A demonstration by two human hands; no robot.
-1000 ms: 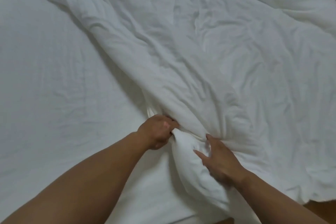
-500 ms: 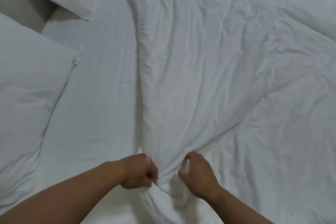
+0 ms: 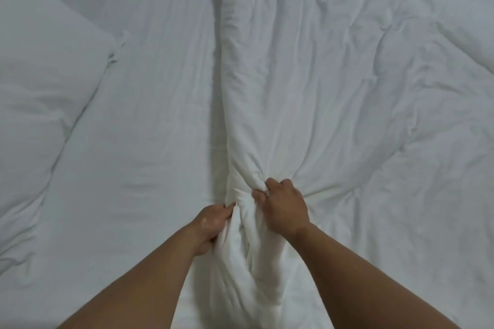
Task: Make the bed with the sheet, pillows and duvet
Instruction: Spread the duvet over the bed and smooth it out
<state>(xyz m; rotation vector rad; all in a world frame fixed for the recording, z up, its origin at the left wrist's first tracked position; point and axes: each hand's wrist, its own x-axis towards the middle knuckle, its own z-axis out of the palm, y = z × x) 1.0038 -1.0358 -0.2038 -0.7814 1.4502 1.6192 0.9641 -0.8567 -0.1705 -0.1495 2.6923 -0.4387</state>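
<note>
Head view, left hand point(image 3: 211, 224), right hand point(image 3: 284, 209), fingers point(image 3: 273, 184) clenching bunched wrinkled white duvet point(image 3: 320, 88), smooth sheet point(image 3: 160, 115) beside

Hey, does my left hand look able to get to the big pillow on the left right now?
Probably yes, once it lets go: the left hand grips the duvet by its bunched edge, and only flat sheet lies between it and the pillow.
</note>
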